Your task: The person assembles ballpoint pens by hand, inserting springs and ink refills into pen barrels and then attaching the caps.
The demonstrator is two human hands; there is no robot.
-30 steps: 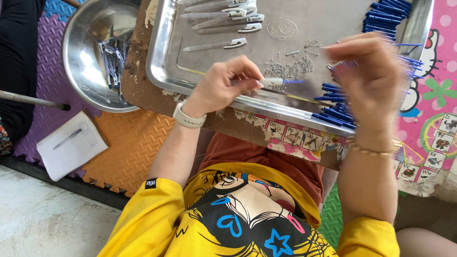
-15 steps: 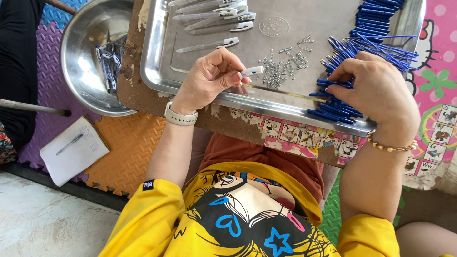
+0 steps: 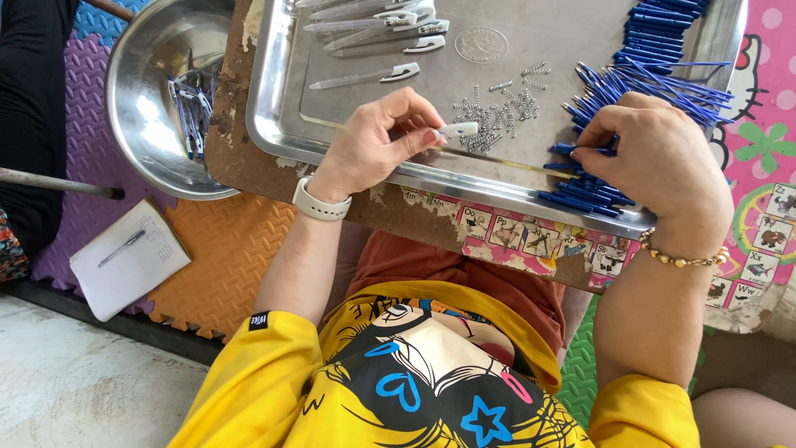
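Since the earlier frame, the right hand (image 3: 663, 162) has been lowered from above the tray onto the heap of blue pen refills (image 3: 638, 66), while the left hand (image 3: 377, 141) has been kept at almost the same spot. A white pen piece (image 3: 458, 129) is pinched between the left thumb and fingertips and is held just above a scatter of small metal springs (image 3: 497, 108). The right hand is curled over the near end of the refill heap, with its fingertips pressed among the refills; whether one is actually grasped cannot be told. Both hands are seen over a steel tray (image 3: 282, 124), which is rested on a worn brown board (image 3: 236, 166). At the far side of the tray, several clear pen barrels with white clips (image 3: 373, 21) are laid in a loose row. To the left of the board, a round steel bowl (image 3: 145, 116) holding a few assembled pens is seen on coloured foam floor mats (image 3: 224, 257). A small notebook with a pen on it (image 3: 128, 257) is lain on the mats, near the bowl.
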